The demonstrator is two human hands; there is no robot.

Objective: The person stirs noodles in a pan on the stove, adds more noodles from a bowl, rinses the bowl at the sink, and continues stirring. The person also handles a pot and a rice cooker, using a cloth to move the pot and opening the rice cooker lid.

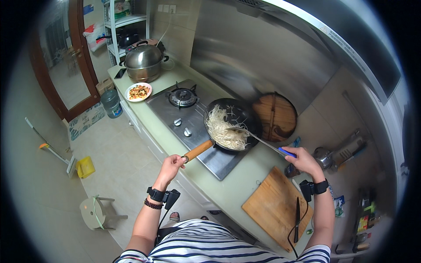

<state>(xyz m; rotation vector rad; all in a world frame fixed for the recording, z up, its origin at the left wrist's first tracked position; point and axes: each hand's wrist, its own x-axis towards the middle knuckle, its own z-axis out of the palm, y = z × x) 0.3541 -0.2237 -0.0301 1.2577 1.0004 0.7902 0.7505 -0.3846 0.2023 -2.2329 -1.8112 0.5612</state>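
Pale wood makes up the wok's handle (199,150), and from my remote seat I see the left hand (172,166) closed on its very tip, near the centre of the frame. The right hand (305,162), right of centre, is wrapped around the blue grip of a metal spatula (259,138) whose blade lies among the white sprouts (221,127). Those sprouts fill the left and lower part of the dark wok (251,115), just right of centre in the frame.

My first worry is spilling: the heap sits close to the wok's left and lower rim, so a hard push that way could tip strands onto the steel stove (164,109). Holding only the handle's end, the left hand might let the wok swivel under a strong scrape. I cannot see any flame, so I can't judge scorching. A round wooden lid (275,116) stands close on the wok's right; a wide sweep could knock it. At lower right, a black cable (290,236) runs by a knife (297,219) on the cutting board (268,193); a sudden arm lift might snag and drag the blade.
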